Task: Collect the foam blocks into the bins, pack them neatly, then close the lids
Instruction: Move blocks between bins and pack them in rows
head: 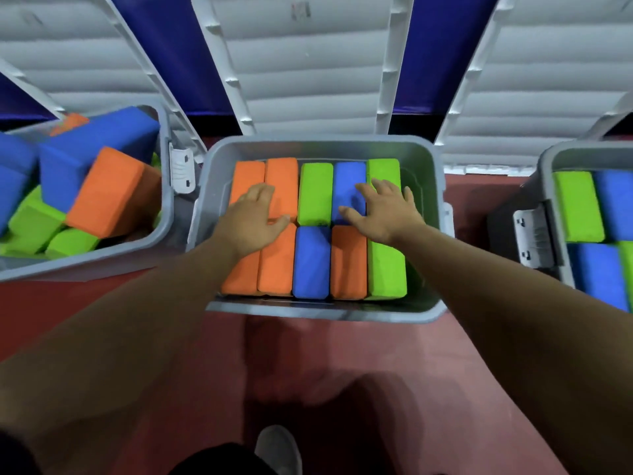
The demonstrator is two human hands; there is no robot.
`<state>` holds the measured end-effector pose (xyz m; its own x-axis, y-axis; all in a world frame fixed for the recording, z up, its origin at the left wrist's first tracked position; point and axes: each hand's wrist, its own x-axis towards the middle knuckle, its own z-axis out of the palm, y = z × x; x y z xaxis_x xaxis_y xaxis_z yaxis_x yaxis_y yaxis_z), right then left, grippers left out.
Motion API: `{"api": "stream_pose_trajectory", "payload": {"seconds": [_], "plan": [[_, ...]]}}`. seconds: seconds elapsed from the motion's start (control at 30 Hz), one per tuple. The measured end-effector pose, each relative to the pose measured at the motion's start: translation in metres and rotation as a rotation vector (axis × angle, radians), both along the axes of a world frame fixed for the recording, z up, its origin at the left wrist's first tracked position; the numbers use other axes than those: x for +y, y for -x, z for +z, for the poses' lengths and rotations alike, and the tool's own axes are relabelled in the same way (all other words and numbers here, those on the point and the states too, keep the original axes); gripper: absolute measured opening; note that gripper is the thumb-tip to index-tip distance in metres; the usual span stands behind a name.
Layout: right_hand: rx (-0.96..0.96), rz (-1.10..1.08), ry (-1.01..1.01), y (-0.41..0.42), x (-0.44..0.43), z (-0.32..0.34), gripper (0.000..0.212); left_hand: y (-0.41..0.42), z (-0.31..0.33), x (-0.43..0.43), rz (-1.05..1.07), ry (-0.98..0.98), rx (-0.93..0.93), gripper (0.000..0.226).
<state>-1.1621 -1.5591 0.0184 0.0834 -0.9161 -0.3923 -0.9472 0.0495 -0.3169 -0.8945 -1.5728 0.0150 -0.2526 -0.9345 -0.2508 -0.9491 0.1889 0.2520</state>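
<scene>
A grey middle bin (329,311) holds orange, green and blue foam blocks packed flat in two rows. My left hand (255,219) lies flat, fingers apart, on the orange blocks (281,180) at the left. My right hand (382,210) rests spread on the blue block (347,181) and green block (385,169) at the back right. Neither hand grips anything. The middle bin's lid (301,63) stands open behind it. A left bin (164,207) has blocks piled loosely. A right bin (548,166) shows green and blue blocks laid flat.
All three white ribbed lids stand upright behind the bins, against a dark blue backdrop. A white latch (181,169) hangs on the left bin and another latch (534,234) on the right bin. The floor (342,354) is red. My shoe (279,447) shows at the bottom.
</scene>
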Motion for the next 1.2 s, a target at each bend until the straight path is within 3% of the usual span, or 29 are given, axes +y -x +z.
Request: {"api": "stream_pose_trajectory", "payload": {"seconds": [0.1,0.27,0.4,0.6,0.83,1.03,1.2], "plan": [[-0.028,-0.101,0.038,0.011,0.015,0.062,0.078,0.004,0.068,0.012,0.003,0.046,0.035,0.060],[-0.113,-0.145,0.128,0.013,0.037,0.220,0.060,0.003,0.229,0.031,0.110,0.069,0.134,0.061],[-0.188,-0.130,0.184,-0.009,0.052,0.362,0.053,-0.012,0.361,0.056,0.164,0.170,0.259,0.032],[-0.283,-0.063,0.223,-0.092,0.063,0.492,0.047,-0.085,0.483,0.095,0.309,0.272,0.397,0.038],[-0.308,-0.087,0.164,-0.272,0.054,0.483,0.042,-0.288,0.473,0.102,0.437,0.129,0.256,0.050],[-0.340,-0.206,0.039,-0.428,0.046,0.425,0.039,-0.461,0.426,0.078,0.475,0.087,0.220,0.023],[-0.302,-0.303,-0.053,-0.479,0.027,0.387,0.043,-0.510,0.376,0.051,0.400,-0.003,0.204,0.019]]}}
